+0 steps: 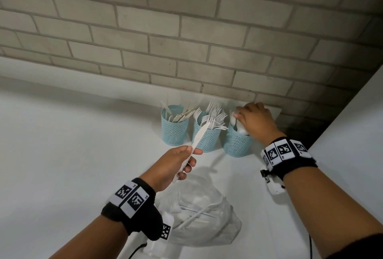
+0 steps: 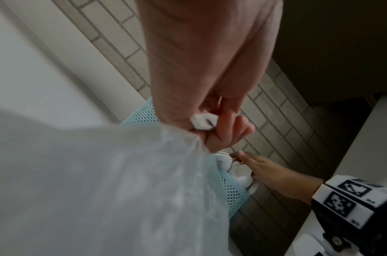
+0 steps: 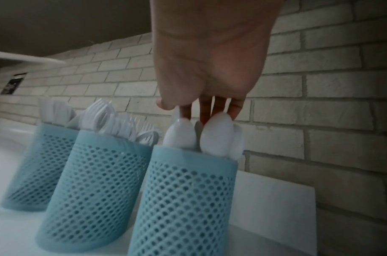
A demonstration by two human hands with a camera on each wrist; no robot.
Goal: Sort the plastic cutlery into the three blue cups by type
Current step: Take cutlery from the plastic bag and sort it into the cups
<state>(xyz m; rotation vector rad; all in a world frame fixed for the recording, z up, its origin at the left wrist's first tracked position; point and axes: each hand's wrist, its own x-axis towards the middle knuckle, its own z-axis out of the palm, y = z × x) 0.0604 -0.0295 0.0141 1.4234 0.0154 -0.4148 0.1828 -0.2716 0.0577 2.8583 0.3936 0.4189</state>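
Note:
Three blue mesh cups stand in a row against the brick wall. The left cup [image 1: 174,132] holds knives, the middle cup [image 1: 207,140] forks, the right cup [image 1: 236,144] spoons. My left hand [image 1: 191,155] grips a white plastic knife [image 1: 200,134] by its handle, the blade pointing up in front of the middle cup. The handle's end [image 2: 204,123] shows between the curled fingers. My right hand [image 1: 238,114] reaches down onto the right cup [image 3: 183,199]; thumb and forefinger pinch a spoon [image 3: 177,111] seen edge-on, the other fingers touching the spoon bowls [image 3: 217,136].
A clear plastic bag [image 1: 199,215] with more white cutlery lies on the white counter [image 1: 72,144] between my forearms. A white side panel [image 1: 352,144] rises close on the right. The brick wall [image 1: 186,41] is right behind the cups.

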